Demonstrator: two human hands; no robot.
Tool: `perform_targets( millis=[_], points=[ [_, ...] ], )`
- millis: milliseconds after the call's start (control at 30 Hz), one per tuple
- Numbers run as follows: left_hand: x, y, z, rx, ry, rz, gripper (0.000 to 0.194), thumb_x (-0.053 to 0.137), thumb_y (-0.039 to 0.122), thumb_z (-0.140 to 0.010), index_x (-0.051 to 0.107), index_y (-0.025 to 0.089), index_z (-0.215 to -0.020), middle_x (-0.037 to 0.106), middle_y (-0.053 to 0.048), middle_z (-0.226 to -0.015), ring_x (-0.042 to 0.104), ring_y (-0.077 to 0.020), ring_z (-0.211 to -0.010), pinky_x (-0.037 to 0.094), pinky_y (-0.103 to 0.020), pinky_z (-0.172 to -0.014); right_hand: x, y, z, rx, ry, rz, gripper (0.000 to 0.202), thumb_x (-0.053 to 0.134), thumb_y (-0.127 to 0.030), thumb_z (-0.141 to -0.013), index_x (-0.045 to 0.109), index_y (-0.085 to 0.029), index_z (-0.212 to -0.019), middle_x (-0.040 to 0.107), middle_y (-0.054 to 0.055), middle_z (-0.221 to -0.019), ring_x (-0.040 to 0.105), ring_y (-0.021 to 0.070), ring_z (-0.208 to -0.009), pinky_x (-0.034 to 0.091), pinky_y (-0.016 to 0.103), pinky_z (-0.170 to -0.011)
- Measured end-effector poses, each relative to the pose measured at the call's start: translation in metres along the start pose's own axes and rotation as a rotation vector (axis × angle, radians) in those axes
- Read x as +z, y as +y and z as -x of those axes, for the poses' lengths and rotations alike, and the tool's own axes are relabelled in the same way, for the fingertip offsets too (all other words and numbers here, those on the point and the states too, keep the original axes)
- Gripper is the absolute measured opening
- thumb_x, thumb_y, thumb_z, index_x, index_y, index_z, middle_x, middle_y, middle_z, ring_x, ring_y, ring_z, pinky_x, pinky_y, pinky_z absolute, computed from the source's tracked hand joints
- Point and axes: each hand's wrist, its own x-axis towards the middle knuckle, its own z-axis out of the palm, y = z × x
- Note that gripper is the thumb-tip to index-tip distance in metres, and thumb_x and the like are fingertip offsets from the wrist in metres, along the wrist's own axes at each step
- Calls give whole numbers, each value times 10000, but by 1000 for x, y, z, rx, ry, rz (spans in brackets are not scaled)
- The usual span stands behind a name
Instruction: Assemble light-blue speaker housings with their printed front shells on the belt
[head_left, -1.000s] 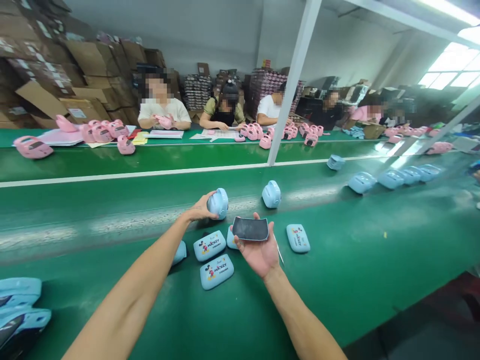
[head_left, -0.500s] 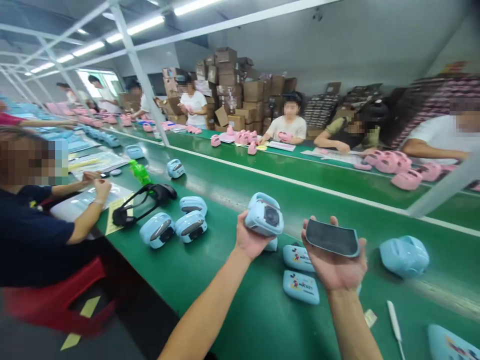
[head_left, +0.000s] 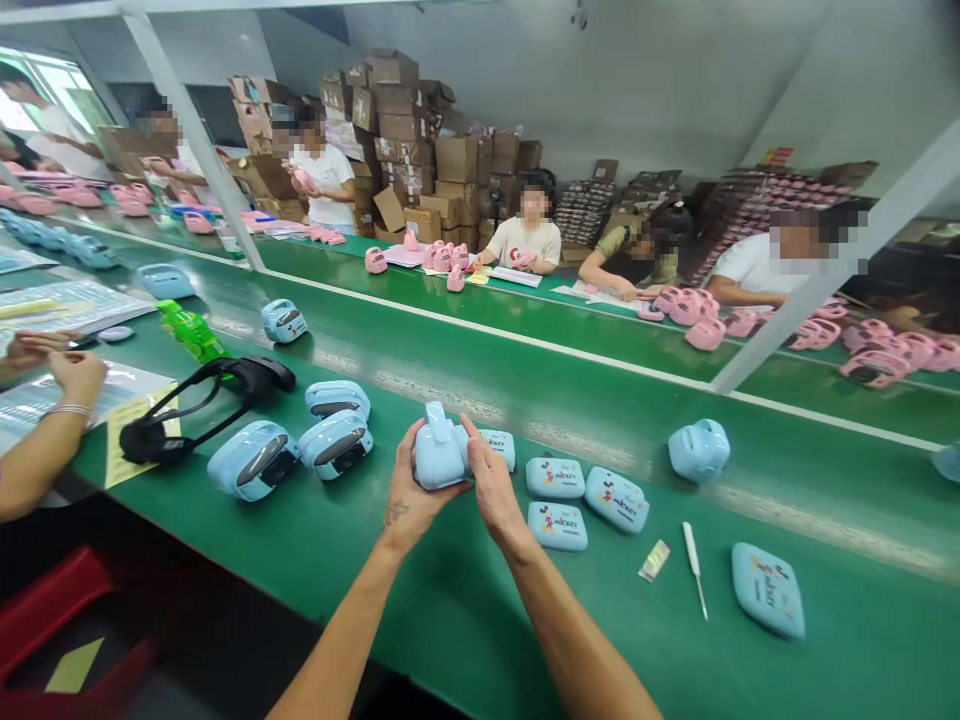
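Note:
Both my hands are closed around a light-blue plastic casing with a loop handle (head_left: 441,460), held above the green table with its plain side toward me. My left hand (head_left: 409,505) cups it from the left and below. My right hand (head_left: 495,485) presses along its right side, thumb on top. The casing's far side is hidden, so I cannot tell whether the dark-backed panel is against it. Just beyond my right fingers lies a Mickey-printed blue panel (head_left: 501,450). To the right are more such panels (head_left: 555,478), one apart at the far right (head_left: 769,590).
A white-handled screwdriver (head_left: 691,560) and a small packet (head_left: 654,560) lie on the right. Several blue casings (head_left: 253,460), a black headset (head_left: 225,395) and a green bottle (head_left: 193,332) are on the left. A co-worker's hands (head_left: 79,375) are at far left; others work with pink casings opposite.
My hands have come together on the casing, which has turned so its plain side faces me. The dark-backed panel from my right hand is out of sight. The view has swung right.

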Motion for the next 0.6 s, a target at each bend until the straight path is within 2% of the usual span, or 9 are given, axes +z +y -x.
perform_targets(
  millis=[100, 167, 267, 367, 467, 533, 600],
  points=[
    [-2, 0, -1, -48, 29, 2, 1028, 928, 60, -447, 596, 362, -1372, 694, -15, -1276, 612, -312, -1248, 494, -452, -1057, -3, -3, 15, 8, -131, 86, 862, 360, -758, -950, 290, -214, -1616, 257, 51, -1690, 190, 243, -1587, 121, 486, -1303],
    [-7, 1, -1, -83, 47, -24, 1013, 954, 129, -457, 598, 306, -1388, 685, -50, -1302, 600, -324, -1267, 510, -420, -1042, -9, -5, 22, 17, -236, 164, 823, 317, -721, -982, 198, -240, -1639, 225, 45, -1699, 191, 234, -1585, 137, 502, -1299],
    [-16, 5, 1, -186, 52, 75, 994, 960, 275, -526, 557, 252, -1434, 683, -91, -1315, 628, -319, -1234, 548, -378, -991, -18, -9, 25, -73, -355, 375, 752, 413, -664, -987, 240, -307, -1626, 260, 43, -1690, 247, 266, -1570, 190, 550, -1283],
    [-24, 10, 9, -345, 7, 276, 926, 899, 393, -650, 499, 289, -1479, 685, -87, -1332, 679, -298, -1156, 585, -369, -916, -25, -12, 22, -314, -387, 582, 864, 683, -613, -871, 312, -339, -1601, 205, 53, -1707, 169, 333, -1584, 179, 603, -1272],
    [-32, 14, 21, -470, -92, 361, 867, 874, 422, -692, 511, 308, -1472, 696, -84, -1322, 696, -305, -1131, 591, -383, -906, -27, -12, 17, -502, -486, 561, 1023, 800, -593, -776, 271, -339, -1614, 231, 83, -1700, 210, 344, -1572, 239, 581, -1263],
    [-36, 15, 27, -503, -130, 386, 854, 879, 440, -690, 531, 301, -1458, 702, -89, -1312, 685, -318, -1156, 584, -385, -922, -27, -10, 16, -544, -528, 508, 1057, 825, -604, -738, 288, -341, -1609, 313, 98, -1672, 304, 336, -1543, 307, 544, -1247],
    [-40, 14, 31, -497, -141, 397, 890, 906, 449, -658, 537, 297, -1453, 701, -94, -1317, 666, -332, -1191, 575, -383, -935, -27, -7, 17, -547, -513, 494, 1067, 843, -612, -704, 330, -331, -1596, 349, 111, -1655, 350, 339, -1523, 342, 527, -1234]
  ],
)
